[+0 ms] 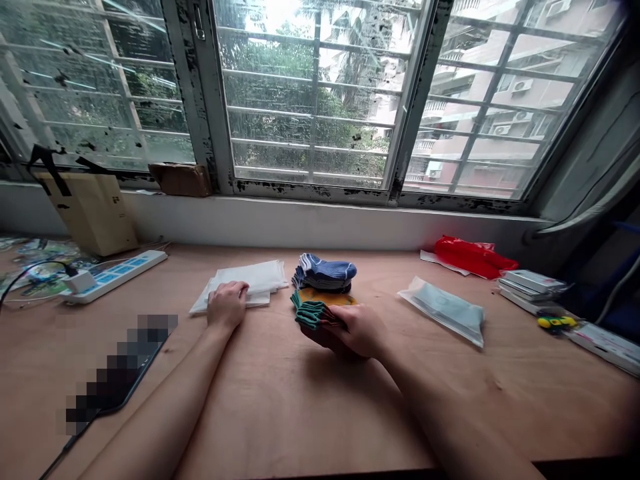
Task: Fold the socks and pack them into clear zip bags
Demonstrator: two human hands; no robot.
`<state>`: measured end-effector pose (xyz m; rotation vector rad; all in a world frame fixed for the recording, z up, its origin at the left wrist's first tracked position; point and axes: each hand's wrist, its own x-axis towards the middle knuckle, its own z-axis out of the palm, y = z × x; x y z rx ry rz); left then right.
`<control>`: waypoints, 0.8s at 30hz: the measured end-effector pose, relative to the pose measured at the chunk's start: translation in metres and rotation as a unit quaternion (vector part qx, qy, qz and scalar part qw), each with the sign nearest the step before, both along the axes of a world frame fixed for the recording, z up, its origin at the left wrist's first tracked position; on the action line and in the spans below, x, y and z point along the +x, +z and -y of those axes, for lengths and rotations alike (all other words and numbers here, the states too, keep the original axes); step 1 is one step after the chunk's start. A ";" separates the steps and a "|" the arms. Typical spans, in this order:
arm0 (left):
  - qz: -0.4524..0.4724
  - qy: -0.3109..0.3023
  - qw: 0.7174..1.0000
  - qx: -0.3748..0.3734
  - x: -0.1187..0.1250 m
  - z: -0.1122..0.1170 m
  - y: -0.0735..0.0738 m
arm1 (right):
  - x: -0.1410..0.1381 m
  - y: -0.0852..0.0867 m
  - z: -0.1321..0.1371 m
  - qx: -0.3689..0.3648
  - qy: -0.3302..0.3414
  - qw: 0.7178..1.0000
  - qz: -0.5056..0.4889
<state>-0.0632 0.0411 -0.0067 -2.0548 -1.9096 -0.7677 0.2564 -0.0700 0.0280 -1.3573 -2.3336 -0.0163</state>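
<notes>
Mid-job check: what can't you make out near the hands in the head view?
In the head view:
Orange item under the blue socks: mostly hidden by them and the right hand.
Green-trimmed socks: their count, hidden by that hand.
Dark device by the left hand: pixelated blur.
Small yellow object: too small to identify.

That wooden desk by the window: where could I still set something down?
Bare wood lies on the desk between the forearms, and in front of the clear plastic bag. It is crowded at the back: the white cloth under the left hand, the socks by the right hand, and stacked boxes far right.
</notes>
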 end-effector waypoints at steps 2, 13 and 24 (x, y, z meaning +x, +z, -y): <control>0.012 0.017 0.999 0.035 0.002 0.005 0.014 | -0.001 0.003 0.000 0.016 -0.017 0.999 -0.023; -0.034 -0.082 0.993 0.076 0.039 0.072 0.168 | 0.029 0.101 -0.030 0.090 0.026 0.955 -0.280; 0.086 -0.303 0.939 -0.138 0.116 0.078 0.177 | 0.026 0.148 0.011 -0.009 0.191 0.981 -0.036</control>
